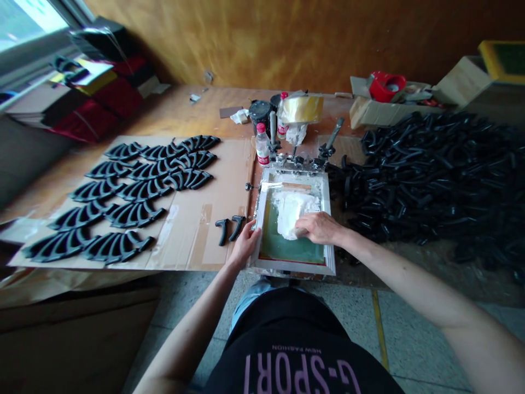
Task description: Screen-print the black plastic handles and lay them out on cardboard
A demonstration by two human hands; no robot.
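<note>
A screen-printing frame [331, 241] lies flat at the front of the table, hinged to metal clamps [295, 161] at its back. Thick white ink [291, 210] covers part of the green mesh [287, 250]. My right hand [318, 227] is closed over the ink, on what looks like a small squeegee [302, 232], mostly hidden under the fingers. At the frame's left edge, my left hand [246, 241] grips the rim. Two loose black curved handles [222, 231] lie on the cardboard [192, 219] just left of that hand.
Rows of nested black handles [139, 186] cover the cardboard's left part. A large heap of black pieces [430, 175] fills the right side. Behind the frame stand a red-capped bottle [262, 145], a dark tub [260, 112] and a tape roll [302, 108]. A box [361, 114] holds a red dispenser.
</note>
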